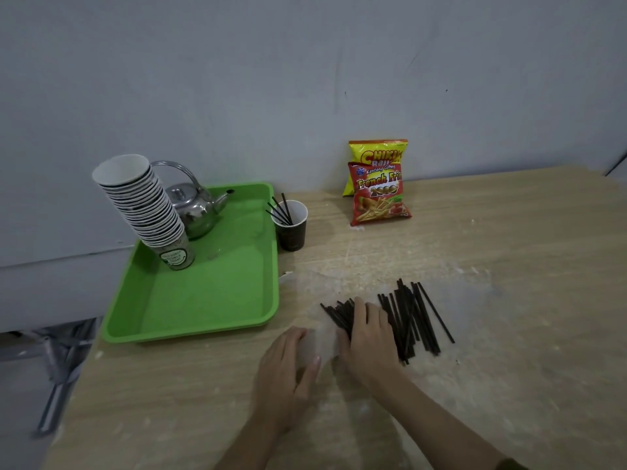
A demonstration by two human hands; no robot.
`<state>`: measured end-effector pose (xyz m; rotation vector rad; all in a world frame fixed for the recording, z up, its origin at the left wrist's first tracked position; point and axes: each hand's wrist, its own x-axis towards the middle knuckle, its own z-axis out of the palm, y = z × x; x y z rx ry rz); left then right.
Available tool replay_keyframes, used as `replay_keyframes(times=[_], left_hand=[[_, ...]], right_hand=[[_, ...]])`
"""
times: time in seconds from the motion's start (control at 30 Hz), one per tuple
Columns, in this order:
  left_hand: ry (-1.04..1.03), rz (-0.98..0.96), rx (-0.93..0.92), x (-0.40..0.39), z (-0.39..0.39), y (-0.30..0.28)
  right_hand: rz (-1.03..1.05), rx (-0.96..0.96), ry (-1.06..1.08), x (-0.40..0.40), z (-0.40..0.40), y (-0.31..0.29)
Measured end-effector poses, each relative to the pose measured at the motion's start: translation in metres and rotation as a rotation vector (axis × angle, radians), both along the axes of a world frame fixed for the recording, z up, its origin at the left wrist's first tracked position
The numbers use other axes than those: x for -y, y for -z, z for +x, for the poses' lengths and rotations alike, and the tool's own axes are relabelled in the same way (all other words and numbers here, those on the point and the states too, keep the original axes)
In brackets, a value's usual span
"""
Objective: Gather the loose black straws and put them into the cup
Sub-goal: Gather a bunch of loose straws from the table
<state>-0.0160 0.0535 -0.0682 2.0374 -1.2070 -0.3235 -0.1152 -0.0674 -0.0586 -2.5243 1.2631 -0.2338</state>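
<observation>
A pile of loose black straws (412,317) lies on the wooden table (509,249), spread from centre to right. My right hand (369,334) covers the left part of the pile, fingers curled around a bunch of straws. My left hand (288,364) rests just left of it, palm down on a clear plastic sheet (320,344), with nothing gripped. A dark paper cup (292,232) stands upright farther back beside the tray, apart from both hands, with several black straws (280,210) leaning in it.
A green tray (203,300) at the left holds a tilted stack of paper cups (146,208) and a metal kettle (195,205). Two snack bags (378,188) lean at the wall. The table's left edge runs beside the tray.
</observation>
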Motion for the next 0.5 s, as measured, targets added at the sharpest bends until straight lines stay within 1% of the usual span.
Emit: replay_keyframes(times=[0.13, 0.23, 0.27, 0.3, 0.4, 0.5], left_hand=[[0.003, 0.001, 0.012, 0.001, 0.000, 0.000], [0.009, 0.006, 0.013, 0.001, 0.000, 0.000], [0.009, 0.009, 0.017, 0.001, 0.000, 0.000], [0.009, 0.013, 0.021, 0.001, 0.000, 0.000], [0.009, 0.022, 0.029, 0.002, 0.000, 0.000], [0.010, 0.033, 0.034, 0.001, 0.000, 0.000]], right_hand=[[0.034, 0.050, 0.024, 0.001, -0.002, 0.004], [0.080, -0.044, 0.057, 0.002, -0.006, 0.003], [0.073, -0.027, 0.058, 0.002, -0.006, 0.002], [0.059, -0.010, 0.064, 0.000, -0.006, 0.001], [-0.081, -0.058, 0.130, -0.005, -0.003, -0.003], [-0.198, -0.085, 0.120, -0.011, -0.003, -0.008]])
